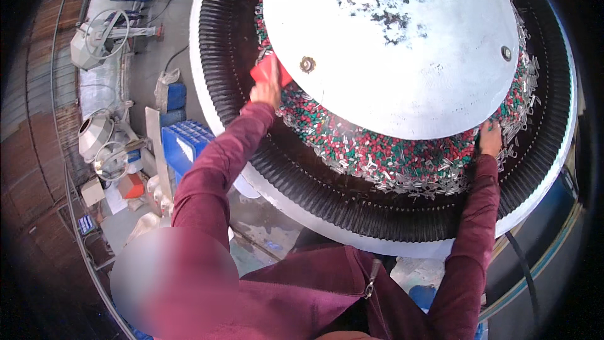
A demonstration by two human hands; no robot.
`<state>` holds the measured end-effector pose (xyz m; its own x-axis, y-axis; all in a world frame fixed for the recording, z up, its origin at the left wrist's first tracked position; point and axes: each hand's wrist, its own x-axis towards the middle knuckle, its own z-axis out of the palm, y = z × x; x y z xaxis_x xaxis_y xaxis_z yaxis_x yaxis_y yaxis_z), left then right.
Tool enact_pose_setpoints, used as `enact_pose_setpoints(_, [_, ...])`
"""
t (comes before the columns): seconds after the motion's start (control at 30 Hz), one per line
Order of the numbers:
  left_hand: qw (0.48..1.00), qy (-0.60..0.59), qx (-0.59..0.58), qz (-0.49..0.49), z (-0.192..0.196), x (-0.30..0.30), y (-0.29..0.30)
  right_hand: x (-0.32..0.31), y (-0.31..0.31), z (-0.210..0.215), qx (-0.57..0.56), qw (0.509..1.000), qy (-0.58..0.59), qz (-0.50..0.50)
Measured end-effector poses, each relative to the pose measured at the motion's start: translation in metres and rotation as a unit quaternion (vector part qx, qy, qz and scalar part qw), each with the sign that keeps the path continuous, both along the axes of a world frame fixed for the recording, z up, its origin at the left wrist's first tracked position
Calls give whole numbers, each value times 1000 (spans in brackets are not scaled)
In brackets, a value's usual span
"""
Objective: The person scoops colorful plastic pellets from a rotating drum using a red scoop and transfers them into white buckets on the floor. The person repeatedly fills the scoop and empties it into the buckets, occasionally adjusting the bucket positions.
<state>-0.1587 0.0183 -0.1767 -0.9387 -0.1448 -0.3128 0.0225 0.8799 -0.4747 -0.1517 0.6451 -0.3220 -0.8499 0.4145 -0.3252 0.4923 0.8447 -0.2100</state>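
Nearest the camera: the wearer's maroon jacket [289,293], zip pull [372,277] hanging loose in front. Loose cloth should, in my judgement, be kept back from the pale rim [402,249] just ahead. Inside that rim stands a black ribbed wall [371,220]; both sleeves [217,167] reach over it and are best held clear of the ribs. Right hand [491,140]: down at the loose pieces [377,154], red, green and clear, below the white disc [402,82]. Its fingertips are partly buried, so whether they grip anything cannot be told. Left hand [267,93]: grasping a red block [260,72], located at the disc's left edge above the pieces. Hold judged adequate; recommended handling is a firm grip, light pressure and short strokes, avoiding knocks against the disc or scatter over the wall.
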Motion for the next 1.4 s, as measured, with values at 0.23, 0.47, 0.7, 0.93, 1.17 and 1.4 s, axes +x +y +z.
enact_pose_setpoints(0.23, [927, -251, 172, 220, 28, 116, 149, 41, -83, 15, -216, 941, -262, 11])
enact_pose_setpoints(0.47, [776, -179, 523, 305, 13, 148, 251, 55, -153, 92, -505, 818, -271, 53])
enact_pose_setpoints(0.7, [457, -313, 701, 448, 96, 132, 243, 41, -131, 285, -493, 828, -213, 163])
enact_pose_setpoints(0.93, [369, -302, 763, 436, 138, 165, 190, 61, -71, 298, -273, 939, 9, 207])
enact_pose_setpoints(1.17, [315, -217, 812, 442, 199, 217, 125, 81, -28, 237, -257, 947, -51, 188])
enact_pose_setpoints(1.4, [243, -96, 867, 424, 257, 302, 21, 90, -114, 258, -262, 937, -16, 233])
